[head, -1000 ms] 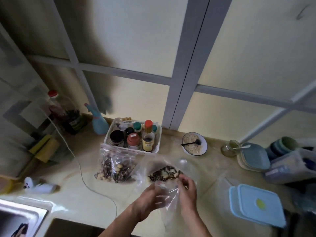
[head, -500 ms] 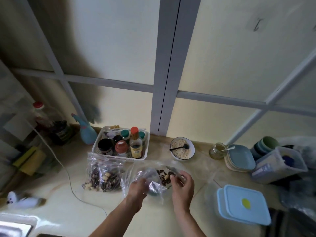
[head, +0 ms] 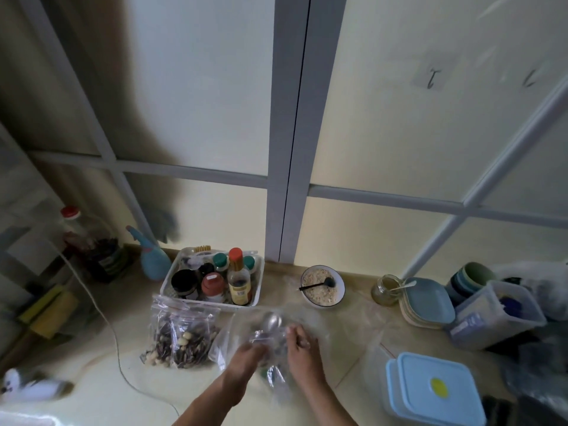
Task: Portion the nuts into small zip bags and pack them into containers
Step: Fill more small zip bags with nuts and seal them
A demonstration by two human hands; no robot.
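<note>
Since 0.5 s ago, spoon [head: 272,321] shows in zip bag [head: 270,342]. I see left hand [head: 247,359], right hand [head: 299,348] pinching its limp, slippery film mid-counter; hold by rim.

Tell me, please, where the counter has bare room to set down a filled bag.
The counter shows bare room near the front, left of the white cable, and another patch between the oat bowl and the blue box. It is crowded around the hands' clear bag, between the nut bags and bottle tray, and at the dishes right.
</note>
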